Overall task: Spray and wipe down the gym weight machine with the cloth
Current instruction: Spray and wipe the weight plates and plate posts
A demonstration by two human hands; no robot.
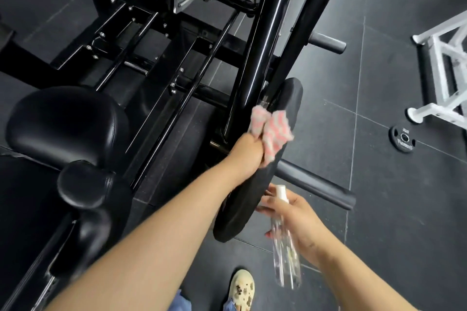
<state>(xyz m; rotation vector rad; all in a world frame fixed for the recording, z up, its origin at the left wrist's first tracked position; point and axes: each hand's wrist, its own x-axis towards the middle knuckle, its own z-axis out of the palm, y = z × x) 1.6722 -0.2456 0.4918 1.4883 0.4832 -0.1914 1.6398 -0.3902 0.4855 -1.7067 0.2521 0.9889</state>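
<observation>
Head view, left hand: my left hand [249, 151] is closed around a bunch of the pink-and-white cloth [271, 131] and presses it on the upper rim of the black weight plate [262, 159], which sits on the machine frame [257, 40].

Head view, right hand: my right hand [295, 222] is curled around the clear spray bottle [284, 245], nozzle up, just beside the near edge of the plate; some fingers seem to touch the plate.

Risk, plate: I judge the plate may turn or swing on its grey peg [318, 189] if I push hard, and then the cloth slips off.

Risk, bottle: the bottle looks blurred; it is so close to the plate that it could knock on it.

Risk, fingers: the cloth hand is near the narrow gap between plate and upright bar, so I think a pinch is possible.

Around, left: black padded seat [68, 124] and roller pads [86, 184].

Around, right: a small plate [403, 139] lying on the floor, and a white rack [442, 58] far right.

In the way: the long peg stands out toward the right; my foot in a pale shoe [241, 290] is just below the plate.
</observation>
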